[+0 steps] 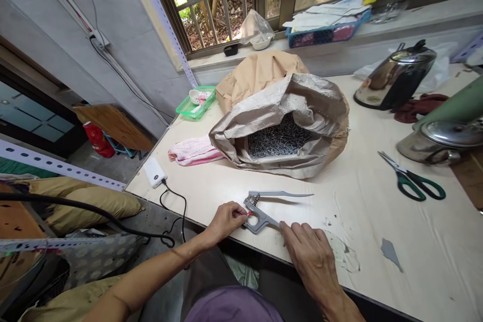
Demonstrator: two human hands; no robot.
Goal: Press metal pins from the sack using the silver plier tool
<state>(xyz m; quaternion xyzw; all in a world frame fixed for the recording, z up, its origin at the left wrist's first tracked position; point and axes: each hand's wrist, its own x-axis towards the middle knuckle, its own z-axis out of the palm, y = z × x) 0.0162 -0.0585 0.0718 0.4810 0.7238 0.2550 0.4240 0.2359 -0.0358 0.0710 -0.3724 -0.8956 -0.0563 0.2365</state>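
A grey metal hand-press tool with two long handles and a dark coil spring lies near the table's front edge, its handles spread apart. My left hand is closed in a pinch at the tool's head, by a small red piece. Whether the fingertips hold that piece or only touch it, I cannot tell. My right hand grips the end of the lower handle, fingers curled over it. Behind the tool, an open woven sack lies with its mouth toward me, full of small dark metal pieces.
Green-handled scissors and a grey scrap lie at right, below a kettle and a metal mug. To the left are a white power bank with a cable, a striped cloth and a green basket.
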